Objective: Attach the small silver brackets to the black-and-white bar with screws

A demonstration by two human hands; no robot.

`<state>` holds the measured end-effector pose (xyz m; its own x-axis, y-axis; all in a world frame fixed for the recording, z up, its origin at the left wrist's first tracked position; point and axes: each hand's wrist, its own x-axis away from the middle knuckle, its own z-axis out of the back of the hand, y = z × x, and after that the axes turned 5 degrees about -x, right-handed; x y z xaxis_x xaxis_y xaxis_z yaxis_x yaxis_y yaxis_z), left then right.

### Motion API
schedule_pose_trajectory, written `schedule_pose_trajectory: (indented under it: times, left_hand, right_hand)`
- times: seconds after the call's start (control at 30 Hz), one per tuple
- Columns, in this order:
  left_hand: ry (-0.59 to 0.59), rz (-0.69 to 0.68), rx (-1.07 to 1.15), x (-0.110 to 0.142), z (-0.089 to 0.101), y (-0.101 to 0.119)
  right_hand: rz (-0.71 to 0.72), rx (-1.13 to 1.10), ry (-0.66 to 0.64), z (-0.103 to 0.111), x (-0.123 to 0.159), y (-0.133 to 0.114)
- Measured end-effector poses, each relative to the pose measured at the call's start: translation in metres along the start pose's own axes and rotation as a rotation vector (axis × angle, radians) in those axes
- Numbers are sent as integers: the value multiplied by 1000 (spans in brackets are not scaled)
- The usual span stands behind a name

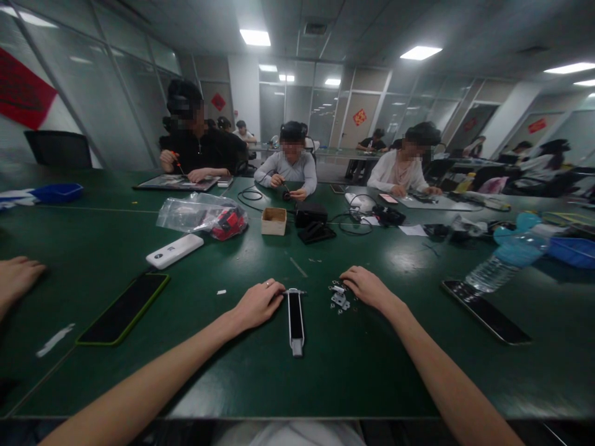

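A narrow device (295,319) with a black face, pale edges and a thin crossbar at its far end lies on the green table in front of me. My left hand (260,303) rests just left of that far end, fingers loosely bent, the fingertips by the crossbar. Whether they touch it I cannot tell. To the device's right are a small silver metal bracket (341,300) and several tiny loose parts, perhaps nuts or washers. My right hand (367,287) lies on the table beside them, fingers stretched forward, its fingertips close to the small parts.
Left are a green-edged phone (124,310), a white power bank (175,251) and a plastic bag (199,215). A small box (274,222) stands ahead. Right, a water bottle (506,260) leans by a dark phone (483,310). Another person's hand (19,279) rests far left; co-workers sit opposite.
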<state>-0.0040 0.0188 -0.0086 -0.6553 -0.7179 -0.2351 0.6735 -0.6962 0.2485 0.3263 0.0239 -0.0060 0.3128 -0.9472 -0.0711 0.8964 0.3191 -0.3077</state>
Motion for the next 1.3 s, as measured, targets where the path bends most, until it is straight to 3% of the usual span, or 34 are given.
schedule_pose_trajectory:
  times: [0.33,0.53,0.63,0.77,0.93,1.03,1.17,1.3]
  left_hand:
    - [11,-10,-11,0,-2,-2]
    - [-3,-2,-12,0,0,-1]
    - [1,7,6,0,1,0]
    - [26,32,40,0,1,2]
    - [152,52,39,4,4,4]
    - [187,-69,22,7,8,9]
    - [190,-244,7,10,10,16]
    - [207,-300,-3,11,6,16]
  right_hand:
    - [-53,8,-24,5,0,-8]
    - [-84,-21,48,3,2,-7]
    - [-13,-70,160,5,2,-14]
    - [168,-194,340,4,4,-44]
    - [491,-310,350,-11,11,-95]
    - [627,-344,325,-22,14,-116]
    - [692,-407,357,-32,14,-126]
    - [657,-466,394,-33,13,-124]
